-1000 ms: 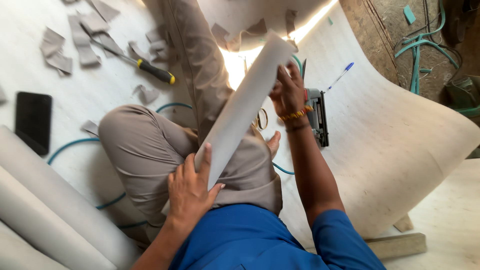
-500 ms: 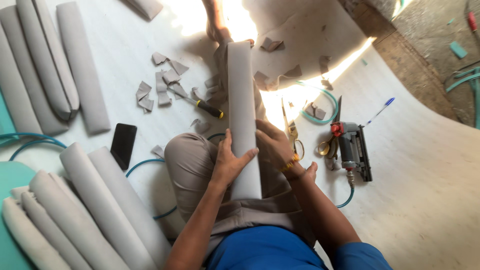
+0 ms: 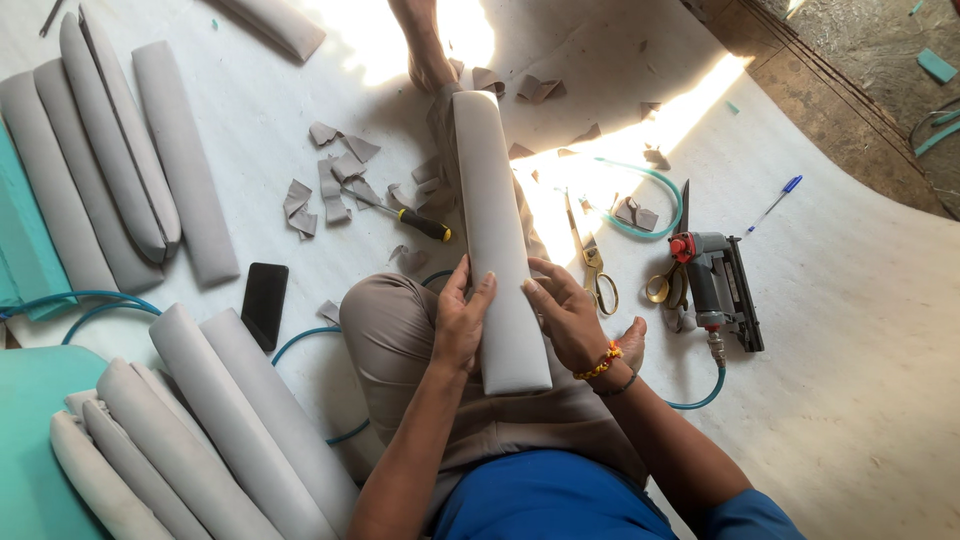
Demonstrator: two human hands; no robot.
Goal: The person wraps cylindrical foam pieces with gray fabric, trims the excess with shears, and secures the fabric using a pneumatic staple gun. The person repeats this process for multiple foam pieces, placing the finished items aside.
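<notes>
Head view: grey upholstered panel point(image 3: 497, 240) on lap, left hand point(image 3: 461, 318) and right hand point(image 3: 563, 315) clasping its near end; covered panels point(image 3: 150, 170) stacked left of it, staple gun point(image 3: 715, 285) right, untouched

Both forearms reach forward over the lap; left hand point(image 3: 458, 325) and right hand point(image 3: 565, 318) face each other, fingers spread.

On the floor point(image 3: 850, 330) lie scissors point(image 3: 592, 262), a staple gun point(image 3: 720, 290) on a teal hose point(image 3: 655, 195), a blue pen point(image 3: 772, 205), a screwdriver point(image 3: 415, 221), fabric scraps point(image 3: 335, 180), a black phone point(image 3: 264, 305) and stacked padded rolls point(image 3: 230, 420).
</notes>
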